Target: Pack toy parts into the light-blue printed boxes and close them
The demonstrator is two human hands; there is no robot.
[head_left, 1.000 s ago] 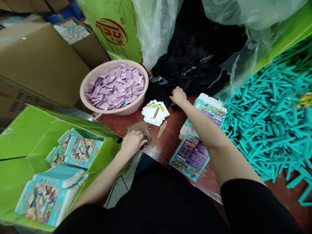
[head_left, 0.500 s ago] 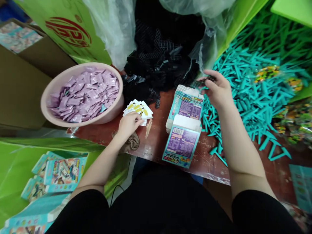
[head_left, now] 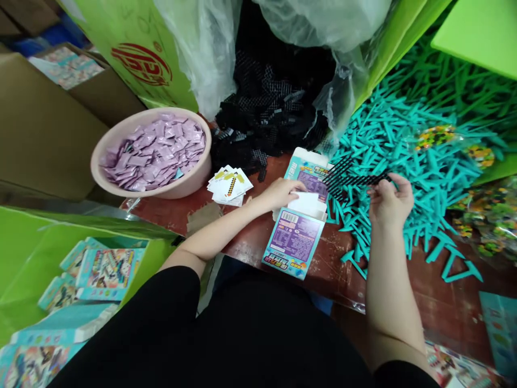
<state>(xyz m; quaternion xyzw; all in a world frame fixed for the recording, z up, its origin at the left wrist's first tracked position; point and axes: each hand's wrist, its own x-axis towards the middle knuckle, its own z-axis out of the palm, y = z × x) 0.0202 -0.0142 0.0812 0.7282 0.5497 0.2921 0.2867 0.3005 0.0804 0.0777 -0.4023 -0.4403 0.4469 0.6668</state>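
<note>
My right hand [head_left: 391,202] pinches the end of a black gridded plastic piece [head_left: 343,179], held out over the turquoise parts to the right of two cartons. My left hand [head_left: 285,194] is closed at the mouth of the nearer open purple-and-turquoise carton [head_left: 294,237]. A white card [head_left: 304,202] is at its fingertips, in the carton's mouth; its lower part is hidden. Behind lies the second carton [head_left: 309,161], partly covered by the first. To the left, a fanned stack of white cards [head_left: 231,185] with a yellow pickaxe picture lies on the table.
A pink tub [head_left: 99,167] of small purple packets stands left on the red-brown table [head_left: 258,237]. Black pieces [head_left: 266,102] spill from a plastic-lined box behind. Turquoise T-shaped parts [head_left: 379,129] heap at right, beside bagged colourful pieces [head_left: 493,215]. Finished-looking printed boxes [head_left: 109,272] lie in a green bin lower left.
My left hand has moved right from the card stack to the nearer carton's mouth. My right hand has drawn back towards me and right, with the black piece now in plain sight.
</note>
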